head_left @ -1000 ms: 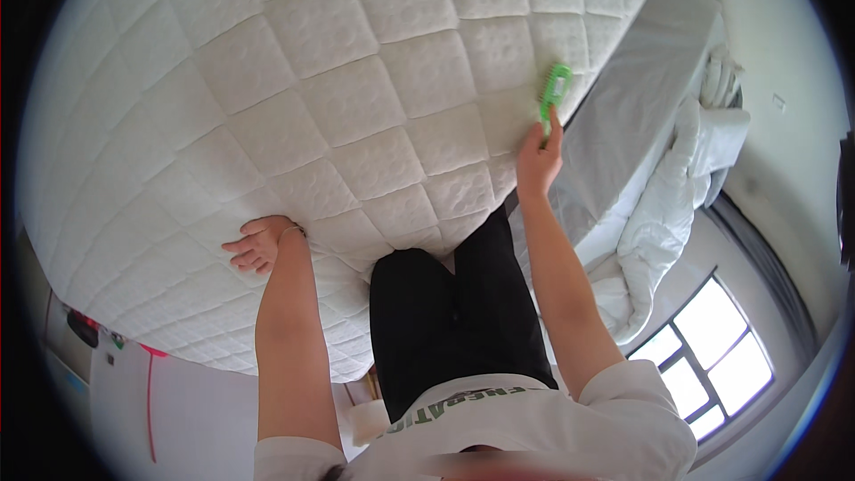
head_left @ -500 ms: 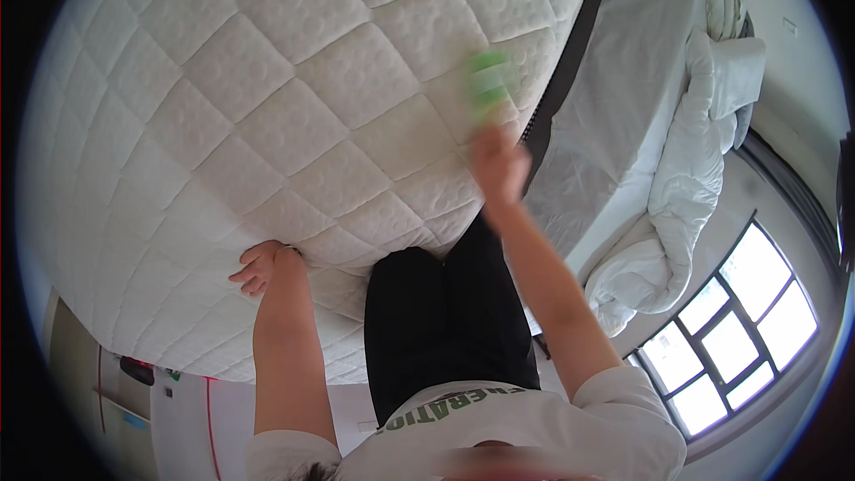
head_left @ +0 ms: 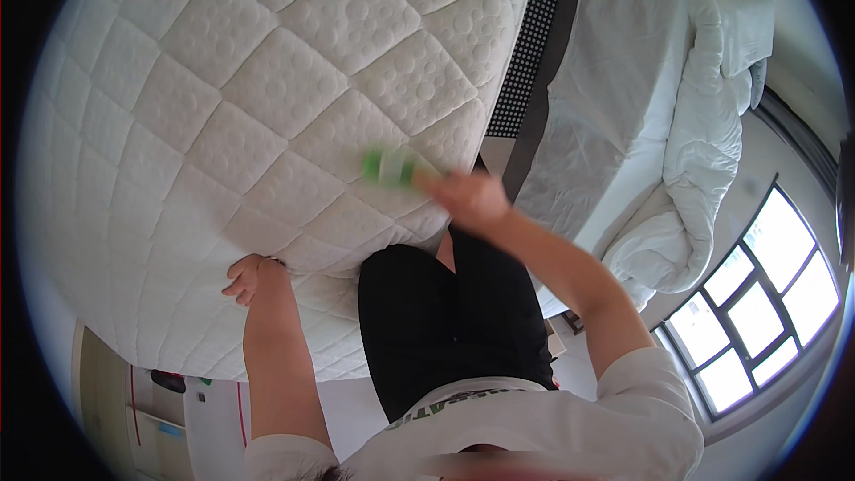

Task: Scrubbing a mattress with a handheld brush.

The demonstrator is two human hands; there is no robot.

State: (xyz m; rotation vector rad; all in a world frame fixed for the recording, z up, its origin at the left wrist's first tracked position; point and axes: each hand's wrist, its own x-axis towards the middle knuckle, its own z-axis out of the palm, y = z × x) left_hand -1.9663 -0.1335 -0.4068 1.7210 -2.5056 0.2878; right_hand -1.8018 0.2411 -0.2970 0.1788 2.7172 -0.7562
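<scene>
A white quilted mattress [head_left: 294, 80] with diamond stitching spreads out before me. My right hand [head_left: 476, 200] is closed round the handle of a green brush [head_left: 389, 167] with a pale band across it. Motion blurs the brush, and its head is over the mattress near its right edge; whether it touches the surface I cannot tell. Farther left, my left hand [head_left: 242, 278] rests on the mattress close to its near side, propped under a straight arm. Its fingers are apart and hold nothing.
Beyond the mattress's right edge runs a dark dotted strip [head_left: 527, 62]. A second bed with a grey sheet [head_left: 614, 62] stands to the right, bearing a rumpled white quilt [head_left: 704, 160] and a pillow [head_left: 746, 27]. A window [head_left: 757, 312] is at the far right.
The brush in my right hand has swept left and nearer to me, turning to point left. My left hand stays planted on the mattress. The view has shifted, showing more of the dotted strip.
</scene>
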